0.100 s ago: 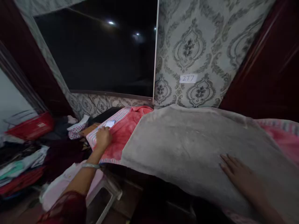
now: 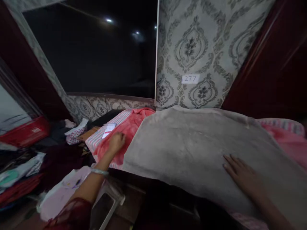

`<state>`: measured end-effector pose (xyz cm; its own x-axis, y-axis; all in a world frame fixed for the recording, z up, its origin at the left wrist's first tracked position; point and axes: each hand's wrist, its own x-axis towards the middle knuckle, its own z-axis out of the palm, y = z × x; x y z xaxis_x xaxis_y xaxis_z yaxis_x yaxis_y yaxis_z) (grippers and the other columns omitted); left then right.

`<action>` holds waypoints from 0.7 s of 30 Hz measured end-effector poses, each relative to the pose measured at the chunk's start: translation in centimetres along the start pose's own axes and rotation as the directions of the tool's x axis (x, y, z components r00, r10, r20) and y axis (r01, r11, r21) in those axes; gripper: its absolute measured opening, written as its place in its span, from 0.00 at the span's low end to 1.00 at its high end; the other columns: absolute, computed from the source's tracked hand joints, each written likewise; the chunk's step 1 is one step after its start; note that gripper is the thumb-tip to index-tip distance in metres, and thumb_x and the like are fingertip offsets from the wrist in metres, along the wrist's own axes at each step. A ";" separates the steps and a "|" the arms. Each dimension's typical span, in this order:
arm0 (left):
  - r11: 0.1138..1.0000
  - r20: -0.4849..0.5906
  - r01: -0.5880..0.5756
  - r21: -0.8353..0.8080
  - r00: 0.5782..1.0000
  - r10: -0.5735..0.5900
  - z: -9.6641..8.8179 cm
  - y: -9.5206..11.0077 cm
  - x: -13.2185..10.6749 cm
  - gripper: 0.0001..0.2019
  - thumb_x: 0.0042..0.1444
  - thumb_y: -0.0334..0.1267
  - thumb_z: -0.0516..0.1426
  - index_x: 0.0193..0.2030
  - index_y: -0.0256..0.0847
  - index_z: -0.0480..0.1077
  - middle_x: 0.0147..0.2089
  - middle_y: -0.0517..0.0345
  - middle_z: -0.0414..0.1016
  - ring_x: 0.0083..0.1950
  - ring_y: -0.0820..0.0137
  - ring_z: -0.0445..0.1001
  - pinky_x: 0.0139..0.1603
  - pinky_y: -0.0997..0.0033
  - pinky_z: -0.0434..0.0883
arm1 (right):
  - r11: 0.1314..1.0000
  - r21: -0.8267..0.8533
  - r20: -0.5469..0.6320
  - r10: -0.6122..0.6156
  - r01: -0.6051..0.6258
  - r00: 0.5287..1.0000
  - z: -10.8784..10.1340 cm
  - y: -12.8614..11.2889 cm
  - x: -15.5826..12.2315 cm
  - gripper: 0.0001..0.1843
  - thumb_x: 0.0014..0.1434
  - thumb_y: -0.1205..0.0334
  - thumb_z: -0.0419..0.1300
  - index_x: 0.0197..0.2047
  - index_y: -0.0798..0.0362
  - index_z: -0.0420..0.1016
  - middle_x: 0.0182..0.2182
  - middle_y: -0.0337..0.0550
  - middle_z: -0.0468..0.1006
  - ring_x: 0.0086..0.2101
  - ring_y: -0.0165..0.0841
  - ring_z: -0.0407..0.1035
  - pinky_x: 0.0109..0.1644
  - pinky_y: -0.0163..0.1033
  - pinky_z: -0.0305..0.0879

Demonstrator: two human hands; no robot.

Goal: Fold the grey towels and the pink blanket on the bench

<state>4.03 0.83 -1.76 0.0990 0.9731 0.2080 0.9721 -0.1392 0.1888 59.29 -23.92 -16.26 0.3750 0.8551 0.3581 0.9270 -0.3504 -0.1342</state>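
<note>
Down at 6 o'clock there was dark open space off the near edge of the grey cloth [image 2: 172,150], with a pale stool [image 2: 115,194] crowding 7. The right hand [image 2: 242,174] lay flat on the cloth at 4, fingers slightly fanned, probably to keep it smooth, while the left hand [image 2: 117,142] was curled over the pink fleece [image 2: 131,123] at 8, couldn't tell if pinching anything tbh. Past the far edge there wasn't much room, patterned wall [image 2: 189,48] at 1 and TV [image 2: 96,57] at 10.
</note>
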 end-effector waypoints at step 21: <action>0.982 0.107 0.066 -0.177 0.993 -0.048 3.7 5.2 3.6 0.12 0.58 0.41 0.51 0.35 0.37 0.73 0.35 0.44 0.79 0.39 0.56 0.79 0.36 0.64 0.72 | 0.994 -0.087 0.110 0.080 -0.070 0.991 -4.6 -4.0 0.2 0.28 0.70 0.50 0.47 0.70 0.44 0.63 0.70 0.44 0.59 0.68 0.45 0.53 0.68 0.57 0.54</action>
<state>10.21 4.34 -3.60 0.0747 0.9926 0.0953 0.9236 -0.1049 0.3688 55.64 -24.09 -11.40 0.4465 0.8612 0.2428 0.8939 -0.4414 -0.0782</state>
